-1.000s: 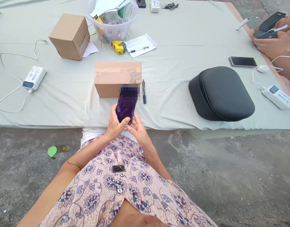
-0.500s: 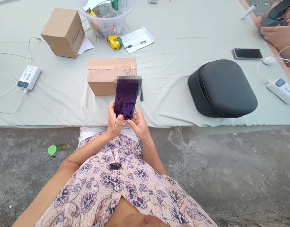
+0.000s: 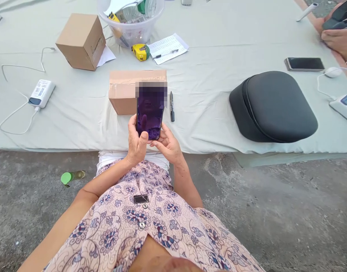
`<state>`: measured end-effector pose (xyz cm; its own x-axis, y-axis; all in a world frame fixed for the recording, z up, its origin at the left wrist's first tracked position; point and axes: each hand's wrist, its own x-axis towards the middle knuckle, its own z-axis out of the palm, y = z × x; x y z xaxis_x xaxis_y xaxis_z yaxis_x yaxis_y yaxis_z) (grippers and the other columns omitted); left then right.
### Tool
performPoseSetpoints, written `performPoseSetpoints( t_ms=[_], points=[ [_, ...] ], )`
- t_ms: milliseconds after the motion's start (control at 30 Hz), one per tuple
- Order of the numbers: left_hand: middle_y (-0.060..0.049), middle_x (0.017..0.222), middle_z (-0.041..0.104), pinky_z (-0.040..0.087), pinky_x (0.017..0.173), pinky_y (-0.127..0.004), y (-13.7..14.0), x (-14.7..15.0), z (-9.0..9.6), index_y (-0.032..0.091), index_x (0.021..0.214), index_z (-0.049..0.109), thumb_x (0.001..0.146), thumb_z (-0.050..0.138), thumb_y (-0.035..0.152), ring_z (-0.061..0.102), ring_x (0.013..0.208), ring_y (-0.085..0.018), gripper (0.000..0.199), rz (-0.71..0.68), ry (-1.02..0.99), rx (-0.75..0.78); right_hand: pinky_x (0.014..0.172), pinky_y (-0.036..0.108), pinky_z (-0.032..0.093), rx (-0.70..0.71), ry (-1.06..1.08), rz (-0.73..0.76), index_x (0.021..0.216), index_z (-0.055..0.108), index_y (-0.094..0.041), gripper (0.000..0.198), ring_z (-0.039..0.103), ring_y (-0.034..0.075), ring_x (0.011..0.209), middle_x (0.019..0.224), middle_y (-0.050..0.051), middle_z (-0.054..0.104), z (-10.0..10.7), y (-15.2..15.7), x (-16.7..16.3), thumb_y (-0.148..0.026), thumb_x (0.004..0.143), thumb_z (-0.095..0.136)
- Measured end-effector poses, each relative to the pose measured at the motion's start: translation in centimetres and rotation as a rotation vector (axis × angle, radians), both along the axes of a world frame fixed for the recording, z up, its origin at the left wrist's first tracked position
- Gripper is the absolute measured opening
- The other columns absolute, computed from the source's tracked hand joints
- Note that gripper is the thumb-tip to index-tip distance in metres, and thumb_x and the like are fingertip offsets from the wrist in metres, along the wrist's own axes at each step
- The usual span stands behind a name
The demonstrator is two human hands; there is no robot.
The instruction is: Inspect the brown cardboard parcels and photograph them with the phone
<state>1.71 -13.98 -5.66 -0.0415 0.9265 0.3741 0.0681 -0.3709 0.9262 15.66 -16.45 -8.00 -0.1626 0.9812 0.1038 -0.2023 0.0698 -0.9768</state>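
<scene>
A smartphone [image 3: 149,117] with a dark, purplish reflecting screen is held upright above the table's front edge. My left hand [image 3: 137,141] wraps its left side, the thumb raised near the lower screen. From the right, my right hand [image 3: 169,142] supports the lower corner, its thumb at the bottom edge. Behind the phone lies a taped cardboard box [image 3: 122,102], partly covered by it. A black marker pen [image 3: 172,106] rests on the cloth just right of the phone.
A black rounded case [image 3: 275,105] stands on the right, near another phone [image 3: 304,64]. At the back are a cardboard box [image 3: 79,41], a plastic tub [image 3: 136,32], a tape measure [image 3: 141,52] and a notebook [image 3: 169,48]. Another person's hands [image 3: 339,39] hold a dark object.
The phone has risen slightly and moved a little left against the box, so the marker pen shows fully. Both hands keep their hold. The view has shifted slightly left.
</scene>
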Motion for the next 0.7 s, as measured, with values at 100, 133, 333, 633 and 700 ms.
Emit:
performPoseSetpoints(
  t_ms=[100,133,333,633,700],
  points=[
    [-0.012,0.137,0.052,0.043,0.112,-0.042,0.2,-0.1,1.1,0.027,0.142,0.040,0.089,0.040,0.081,0.053,0.132,-0.028,0.075,0.008,-0.011,0.035,0.081,0.037,0.067,0.017,-0.005,0.007,0.159,0.031,-0.032,0.084,0.076,0.020,0.092,0.124,0.008,0.073,0.9,0.7,-0.3,-0.048,0.088,0.073],
    [-0.012,0.136,0.052,0.043,0.111,-0.041,0.3,-0.2,1.4,0.028,0.142,0.041,0.090,0.040,0.080,0.054,0.132,-0.028,0.074,0.010,-0.015,0.044,0.082,0.037,0.067,0.020,-0.004,0.010,0.159,0.031,-0.032,0.084,0.076,0.020,0.091,0.124,0.008,0.072,1.2,0.9,-0.3,-0.048,0.088,0.073],
    [-0.012,0.137,0.052,0.044,0.110,-0.043,0.3,-0.5,2.1,0.027,0.142,0.041,0.092,0.043,0.076,0.055,0.130,-0.029,0.069,-0.004,-0.016,0.054,0.088,0.041,0.068,0.023,-0.016,0.001,0.157,0.034,-0.032,0.084,0.075,0.020,0.092,0.124,0.007,0.072,2.5,0.9,-0.5,-0.048,0.086,0.075],
    [-0.012,0.137,0.052,0.043,0.112,-0.042,-0.2,-0.4,2.4,0.027,0.142,0.041,0.093,0.043,0.075,0.054,0.132,-0.028,0.069,-0.037,-0.012,0.061,0.087,0.042,0.068,0.063,-0.028,-0.018,0.158,0.033,-0.033,0.085,0.075,0.021,0.094,0.128,0.007,0.070,2.6,0.2,-0.4,-0.049,0.086,0.075],
    [-0.012,0.137,0.052,0.043,0.113,-0.042,-0.1,-0.5,2.5,0.027,0.142,0.041,0.093,0.042,0.074,0.053,0.133,-0.028,0.068,-0.036,-0.016,0.066,0.083,0.040,0.068,0.062,-0.023,-0.012,0.159,0.032,-0.033,0.084,0.075,0.021,0.092,0.125,0.007,0.071,2.5,0.2,-0.4,-0.048,0.088,0.074]
  ],
)
